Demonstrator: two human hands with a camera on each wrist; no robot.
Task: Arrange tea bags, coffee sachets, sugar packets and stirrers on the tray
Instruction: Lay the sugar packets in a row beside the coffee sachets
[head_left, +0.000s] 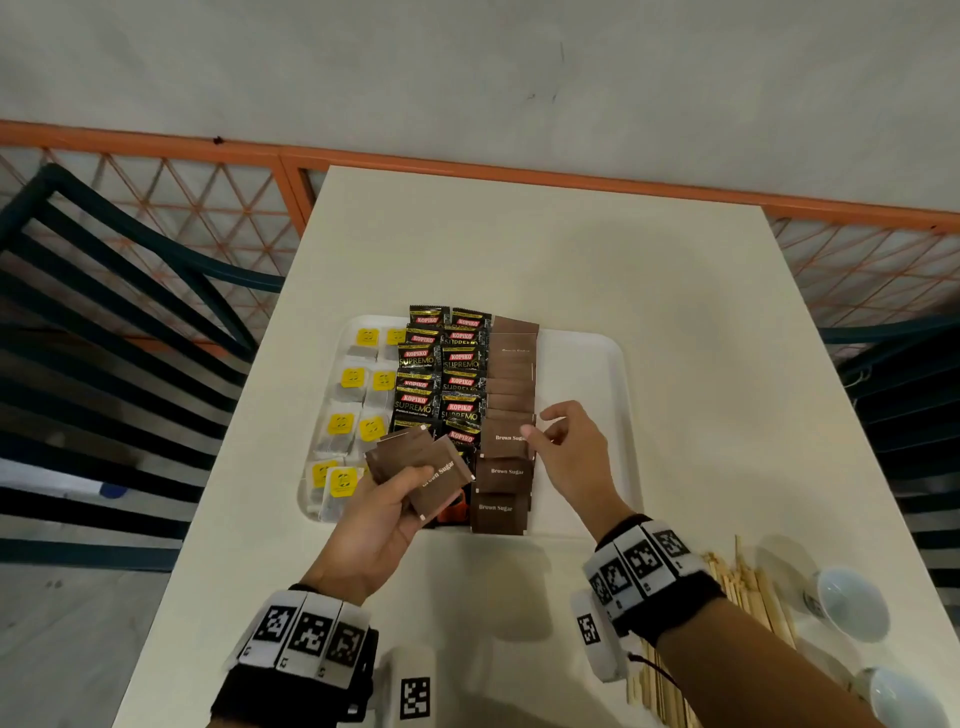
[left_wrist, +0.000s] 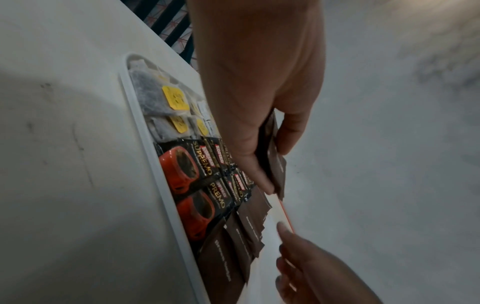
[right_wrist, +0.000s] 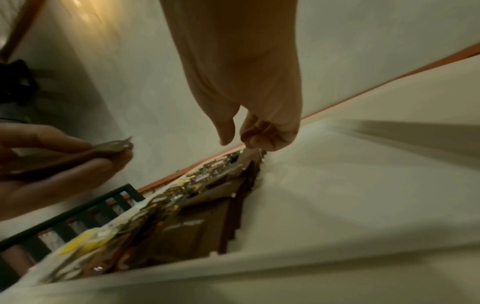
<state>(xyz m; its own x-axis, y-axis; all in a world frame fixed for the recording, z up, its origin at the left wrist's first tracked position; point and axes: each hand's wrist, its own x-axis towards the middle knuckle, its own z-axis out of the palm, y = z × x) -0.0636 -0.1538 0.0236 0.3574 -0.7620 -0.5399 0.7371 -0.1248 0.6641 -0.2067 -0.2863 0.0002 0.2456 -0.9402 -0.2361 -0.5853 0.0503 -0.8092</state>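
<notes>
Holding a small fan of brown sugar packets (head_left: 423, 470) pinched between thumb and fingers, the left hand (head_left: 382, 514) hovers over the near edge of a white tray (head_left: 597, 364) on a pale table (head_left: 519, 249). The right hand (head_left: 566, 447) hangs just above the tray's column of brown sugar packets (head_left: 511, 395), empty, fingers loosely curled. Tea bags (head_left: 353, 400) fill the left columns, coffee sachets (head_left: 441, 374) the middle; wooden stirrers (head_left: 753, 592) lie on the table, off the tray.
</notes>
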